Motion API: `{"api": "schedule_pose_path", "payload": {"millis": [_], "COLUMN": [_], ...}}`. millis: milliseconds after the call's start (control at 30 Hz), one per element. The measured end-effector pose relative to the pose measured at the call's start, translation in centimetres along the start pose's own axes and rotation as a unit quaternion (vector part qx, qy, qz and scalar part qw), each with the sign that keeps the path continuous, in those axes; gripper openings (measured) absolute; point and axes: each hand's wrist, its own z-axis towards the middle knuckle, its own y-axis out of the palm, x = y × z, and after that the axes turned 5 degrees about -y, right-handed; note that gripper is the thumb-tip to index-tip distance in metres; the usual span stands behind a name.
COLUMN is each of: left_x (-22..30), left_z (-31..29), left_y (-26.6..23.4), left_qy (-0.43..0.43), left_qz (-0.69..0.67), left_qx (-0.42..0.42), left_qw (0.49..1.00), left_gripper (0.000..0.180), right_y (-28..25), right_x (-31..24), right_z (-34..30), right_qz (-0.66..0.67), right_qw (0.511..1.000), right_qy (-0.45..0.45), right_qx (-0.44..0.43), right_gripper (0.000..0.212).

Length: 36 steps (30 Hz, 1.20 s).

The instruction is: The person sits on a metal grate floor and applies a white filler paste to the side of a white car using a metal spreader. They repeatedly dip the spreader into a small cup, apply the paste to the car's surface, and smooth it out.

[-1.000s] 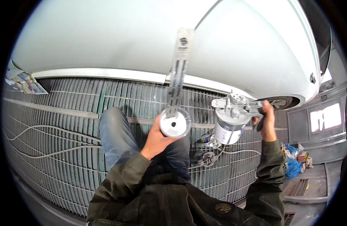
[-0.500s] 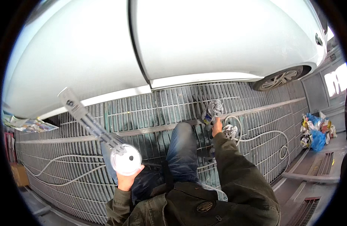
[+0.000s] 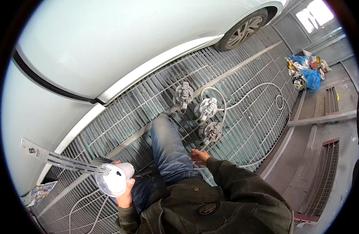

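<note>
My left hand [image 3: 126,196] is closed round a clear plastic cup [image 3: 111,183] holding white liquid. A flat, see-through measuring stick [image 3: 62,159] leans out of the cup to the left. A smooth white rounded piece [image 3: 126,170] shows beside the rim; I cannot tell what it is. By my right knee, my right hand [image 3: 200,156] is low over the floor grating, fingers stretched out and nothing seen in them. Just beyond it stand three paint cans with grey, paint-crusted pouring lids: a near one [image 3: 211,133], a middle one [image 3: 206,109] and a far one [image 3: 183,94].
A white car [image 3: 121,43] fills the far side, its wheel [image 3: 243,31] at the upper right. A pale hose [image 3: 249,95] loops over the metal grating [image 3: 148,105]. Crumpled paper and blue plastic [image 3: 310,74] lie at the right wall. Printed paper [image 3: 41,193] lies lower left.
My right hand has let go of a paint can, which now stands on the grating, and has drawn back toward my knee. The view has swung right; my left hand still holds the cup.
</note>
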Motion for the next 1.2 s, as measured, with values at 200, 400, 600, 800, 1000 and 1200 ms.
{"api": "schedule_pose_path", "payload": {"millis": [200, 400, 600, 800, 1000, 1200], "left_x": [-1.6, -3.0, -2.2, -0.5, -3.1, -0.7], "left_z": [-0.1, -1.2, 0.2, 2.2, 4.8, 5.3], "left_y": [-1.0, -1.8, 0.5, 2.2, 3.8, 5.0], "left_qy": [0.000, -0.033, -0.037, -0.019, 0.002, 0.039], "left_qz": [0.003, 0.000, -0.065, -0.099, -0.142, -0.129], "left_qx": [-0.061, -0.039, -0.031, -0.094, -0.129, -0.121], "left_qw": [0.998, 0.999, 0.997, 0.990, 0.981, 0.983], "left_gripper": [0.079, 0.087, 0.079, 0.080, 0.078, 0.077], "right_y": [-1.8, -6.1, -12.8, -4.4, 4.5, 11.8], "right_x": [0.5, -0.5, -7.5, -16.7, -23.6, -28.9], "right_z": [1.2, 8.9, 1.3, -15.2, -31.4, -41.3], "right_qz": [0.205, 0.337, 0.261, -0.276, -0.661, -0.560], "right_qw": [0.969, 0.919, 0.907, 0.877, 0.471, 0.366], "right_qy": [-0.097, -0.170, -0.277, -0.354, -0.571, -0.740], "right_qx": [0.099, 0.115, 0.182, 0.173, 0.126, 0.072], "right_gripper": [0.093, 0.092, 0.063, 0.058, 0.062, 0.073]}}
